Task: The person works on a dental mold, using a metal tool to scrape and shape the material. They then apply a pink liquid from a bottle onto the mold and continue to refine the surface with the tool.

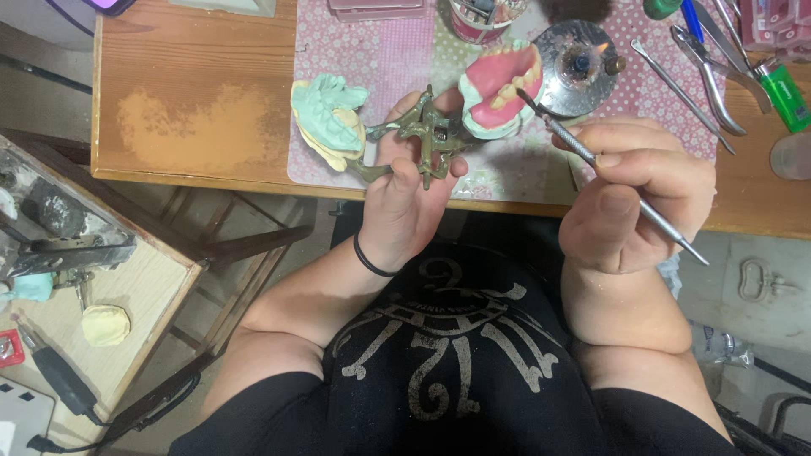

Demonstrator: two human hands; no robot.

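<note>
Left hand [405, 198] grip clenched on metal articulator [422, 135], carrying green plaster cast [331, 118] left of grip, pink wax denture [500, 89] right, both above table [194, 101]. Right hand [634, 198] pinches steel carver [591, 156]; tip touches denture. Wax likely soft, teeth fragile, plaster brittle: hold by the frame.

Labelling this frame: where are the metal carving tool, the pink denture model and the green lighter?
metal carving tool [583, 152], head view, mid shaft.
pink denture model [500, 89], head view, pink gum.
green lighter [787, 97], head view, body.
</note>
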